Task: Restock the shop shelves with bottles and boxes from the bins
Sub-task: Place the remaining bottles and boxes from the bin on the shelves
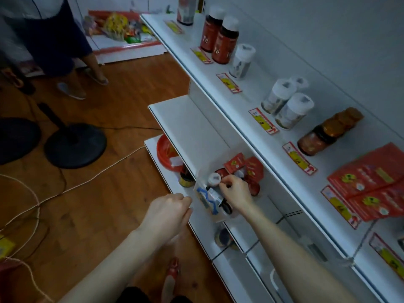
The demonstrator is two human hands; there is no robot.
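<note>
A clear plastic bin (207, 212) sits on the middle shelf (188, 127), at its front edge. It holds a white-capped bottle (214, 179), red boxes (242, 165) and a blue-marked pack (206, 196). My left hand (168, 212) pinches the bin's near rim with curled fingers. My right hand (237, 192) is inside the bin, its fingers curled round a small dark bottle that is mostly hidden. On the top shelf (258, 88) stand brown bottles (218, 38), white-capped jars (288, 108), an amber bottle (328, 134) and red boxes (371, 182).
A red tray (166, 154) and dark jars (185, 178) sit on the lower shelf. Two black fan bases (74, 145) and loose cables (87, 182) lie on the wooden floor at left. Another person (54, 40) stands at the far left by a crate of goods (122, 27).
</note>
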